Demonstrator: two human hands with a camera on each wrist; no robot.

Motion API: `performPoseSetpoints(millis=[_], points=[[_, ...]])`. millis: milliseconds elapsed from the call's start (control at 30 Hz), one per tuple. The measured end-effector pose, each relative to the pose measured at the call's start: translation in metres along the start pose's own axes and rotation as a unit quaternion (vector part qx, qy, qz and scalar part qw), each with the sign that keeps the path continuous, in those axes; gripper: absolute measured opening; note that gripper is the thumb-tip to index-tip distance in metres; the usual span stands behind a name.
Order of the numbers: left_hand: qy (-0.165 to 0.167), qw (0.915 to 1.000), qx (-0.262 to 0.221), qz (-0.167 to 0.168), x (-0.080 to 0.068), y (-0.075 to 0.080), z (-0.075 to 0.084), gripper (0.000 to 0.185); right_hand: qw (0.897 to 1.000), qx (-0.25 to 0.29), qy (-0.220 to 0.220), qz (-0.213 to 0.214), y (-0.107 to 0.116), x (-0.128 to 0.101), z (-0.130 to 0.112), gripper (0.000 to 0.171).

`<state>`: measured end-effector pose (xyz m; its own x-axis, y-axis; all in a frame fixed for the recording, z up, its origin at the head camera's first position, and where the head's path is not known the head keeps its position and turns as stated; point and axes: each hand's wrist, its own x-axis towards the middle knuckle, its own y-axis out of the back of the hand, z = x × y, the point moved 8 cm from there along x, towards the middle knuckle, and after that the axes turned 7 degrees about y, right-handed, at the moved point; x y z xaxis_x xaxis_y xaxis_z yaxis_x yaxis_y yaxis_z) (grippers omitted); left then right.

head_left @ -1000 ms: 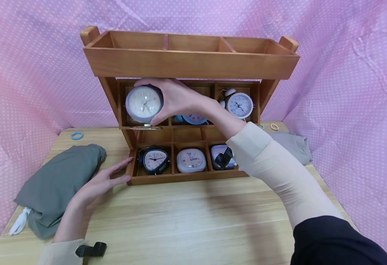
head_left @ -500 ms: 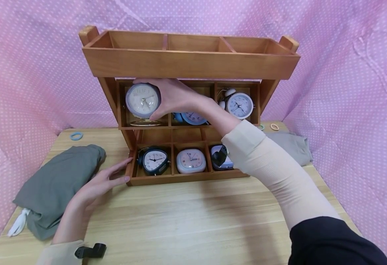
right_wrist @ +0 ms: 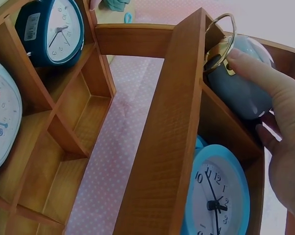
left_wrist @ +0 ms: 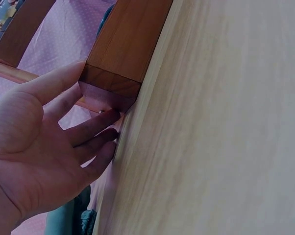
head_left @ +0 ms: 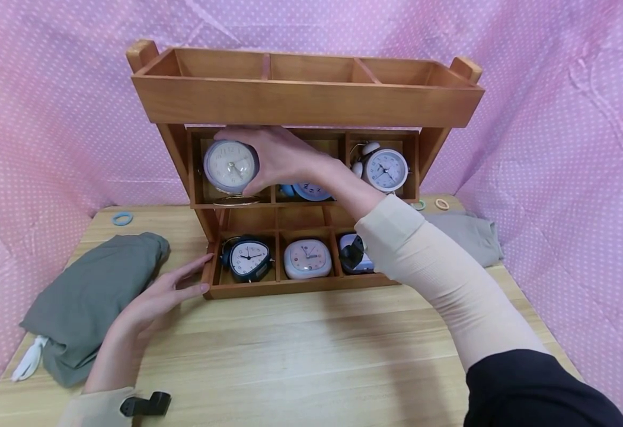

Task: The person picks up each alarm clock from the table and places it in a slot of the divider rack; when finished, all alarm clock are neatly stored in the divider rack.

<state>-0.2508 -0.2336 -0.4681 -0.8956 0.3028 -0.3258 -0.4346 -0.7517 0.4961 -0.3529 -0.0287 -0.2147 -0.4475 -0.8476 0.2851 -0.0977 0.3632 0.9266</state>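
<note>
1. Wooden table (head_left: 311,356): pale plank top; it bore the organiser, the cloths and both forearms.
2. Three-tier wooden organiser (head_left: 306,98): stepped rack set at the table's far middle. The top trough showed nothing inside; the middle and bottom rows each had three compartments facing the person, so the dials read from the front.
3. Grey-green folded cloth (head_left: 92,290): lay left of the organiser, just beside the left wrist, apart from the rack.
4. Grey cloth (head_left: 471,237): lay behind the right sleeve at the right rear, partly hidden.
5. Right hand (head_left: 279,157): reached into the middle row, fingers and thumb curled round the round lilac alarm clock (head_left: 230,166), carrying it by the rim so the dial faced outward.
6. Left hand (head_left: 156,296): lay flat with fingers straight and holding nothing; the fingertips (left_wrist: 106,117) pressed the organiser's front-left corner, apparently to steady the rack.
7. Round lilac alarm clock: sat at the mouth of the middle row's left compartment, its brass ring stand (right_wrist: 221,36) at the shelf edge; whether it rested fully on the shelf could not be told.
8. Twin-bell white alarm clock (head_left: 385,169): stood upright in the middle row's right compartment.
9. Blue round clock (right_wrist: 217,193): occupied the middle compartment, mostly hidden behind the right wrist.
10. Bottom row: dark triangular clock (head_left: 248,258) on the left, pink-white square clock (head_left: 307,258) in the centre, and a third clock on the right, half hidden.
11. Hair ties: blue ring (head_left: 122,219) at the left rear, tan ring (head_left: 441,204) at the right rear.
</note>
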Motion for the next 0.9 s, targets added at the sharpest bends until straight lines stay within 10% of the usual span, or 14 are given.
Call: performPoseSetpoints(millis=[900], points=[[0.006, 1.0, -0.002, -0.003, -0.0003, -0.0003, -0.0001, 0.075, 0.995, -0.091, -0.044, -0.02, -0.0085, 0.0056, 0.0054, 0.1]])
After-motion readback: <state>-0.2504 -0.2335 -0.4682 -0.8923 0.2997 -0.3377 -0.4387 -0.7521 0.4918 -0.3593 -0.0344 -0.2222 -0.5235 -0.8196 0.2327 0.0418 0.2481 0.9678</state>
